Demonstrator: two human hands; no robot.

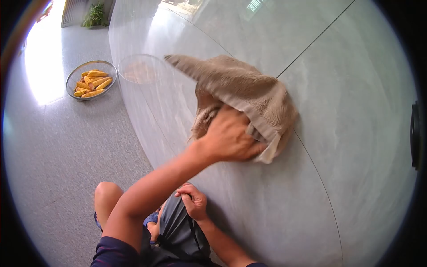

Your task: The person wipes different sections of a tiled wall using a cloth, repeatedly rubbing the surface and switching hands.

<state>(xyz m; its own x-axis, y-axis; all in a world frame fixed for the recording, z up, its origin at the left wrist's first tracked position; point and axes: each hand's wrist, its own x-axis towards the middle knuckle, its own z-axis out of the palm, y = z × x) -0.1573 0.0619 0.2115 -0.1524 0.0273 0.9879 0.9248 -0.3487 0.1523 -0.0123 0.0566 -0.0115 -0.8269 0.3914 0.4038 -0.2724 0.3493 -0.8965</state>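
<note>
A brown terry cloth (262, 95) lies bunched and folded on the grey round tabletop (356, 147). My left hand (231, 133) is on the cloth, its fingers tucked under the raised fold and mostly hidden. The thumb presses at the cloth's pale lower edge, and the hand is slightly blurred. Down by my lap, beside the table edge, my right hand (195, 204) rests with its fingers curled in. I see nothing held in it.
A round basket (67, 84) of yellow corn cobs (92, 83) stands on the speckled floor at the left. A transparent round cover (141, 69) sits by the table's left edge. A dark object (416, 135) is at the far right. A green plant (94, 15) stands behind.
</note>
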